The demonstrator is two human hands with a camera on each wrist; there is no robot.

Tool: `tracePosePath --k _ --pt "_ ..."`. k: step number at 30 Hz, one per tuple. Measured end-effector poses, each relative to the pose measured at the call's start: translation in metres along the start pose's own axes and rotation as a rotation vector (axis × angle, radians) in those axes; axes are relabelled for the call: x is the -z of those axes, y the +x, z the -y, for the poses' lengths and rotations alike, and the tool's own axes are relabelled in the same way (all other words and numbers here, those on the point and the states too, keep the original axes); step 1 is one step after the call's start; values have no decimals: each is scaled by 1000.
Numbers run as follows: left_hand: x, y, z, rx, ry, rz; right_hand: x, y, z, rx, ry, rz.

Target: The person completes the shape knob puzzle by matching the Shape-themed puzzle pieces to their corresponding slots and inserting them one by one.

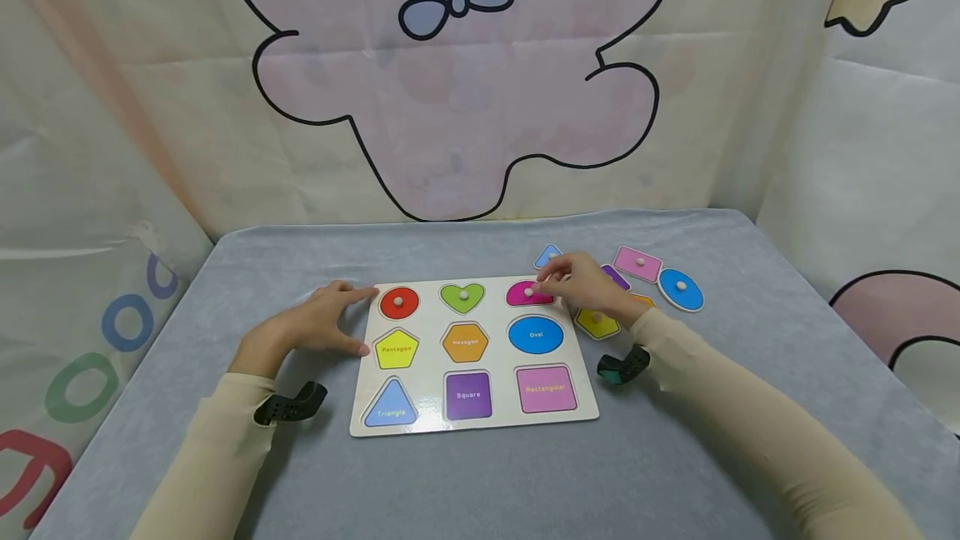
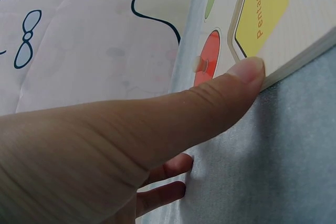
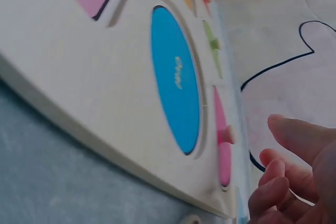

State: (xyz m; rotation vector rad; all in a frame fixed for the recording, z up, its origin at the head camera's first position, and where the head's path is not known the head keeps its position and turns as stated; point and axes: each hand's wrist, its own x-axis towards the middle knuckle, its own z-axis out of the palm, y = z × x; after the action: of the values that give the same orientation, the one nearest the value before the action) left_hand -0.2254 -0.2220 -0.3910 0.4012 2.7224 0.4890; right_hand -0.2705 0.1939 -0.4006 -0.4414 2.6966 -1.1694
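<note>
At the back, pale cloth backdrop (image 1: 435, 107) with a black-outlined pink figure and a blue bow; below it, counter (image 1: 465, 490) under grey-blue cloth; at the middle of the counter, lying flat, white rectangular puzzle board (image 1: 430, 350) with three rows of three coloured shapes; to either side, cream-sleeved forearms (image 1: 750, 423), each with a black wrist device (image 1: 624, 367); beyond the board's right edge, loose on the cloth, blue oval piece (image 1: 681, 292), pink rectangular piece (image 1: 633, 265), yellow pentagonal piece (image 1: 597, 325) and light-blue triangular piece (image 1: 546, 257); among them, purple piece (image 1: 617, 277) and orange piece (image 1: 643, 301), both partly hidden behind the right arm; seated in the board's top row, left to right, round red piece (image 1: 392, 304), green heart-shaped piece (image 1: 462, 307) and rounded magenta piece (image 1: 519, 296), pale knobs upward; in the lower two rows, printed shapes without knobs.

In the way at the board's far right corner, right grip (image 1: 581, 282), covering one end of the magenta piece in the head view; thumb and forefinger apart, other fingers loosely bent, nothing pinched, near the magenta piece's knob but clear of it; on the opposite side, left grip (image 1: 318, 319), spread wide; thumb tip touching the board's left edge beside the printed pentagon, forefinger stretched towards the far left corner.
</note>
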Motion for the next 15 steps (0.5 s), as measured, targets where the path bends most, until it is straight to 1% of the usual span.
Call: tracePosePath --k 3,6,11,15 --pt "0 0 0 3 -2 -3 6 -2 0 22 12 -6" --pt "0 1 0 2 -2 -1 13 -4 -1 28 5 10" --pt "0 1 0 1 -7 8 26 -14 -3 15 -5 77" --pt "-1 0 1 2 -11 9 38 -23 -10 5 13 138"
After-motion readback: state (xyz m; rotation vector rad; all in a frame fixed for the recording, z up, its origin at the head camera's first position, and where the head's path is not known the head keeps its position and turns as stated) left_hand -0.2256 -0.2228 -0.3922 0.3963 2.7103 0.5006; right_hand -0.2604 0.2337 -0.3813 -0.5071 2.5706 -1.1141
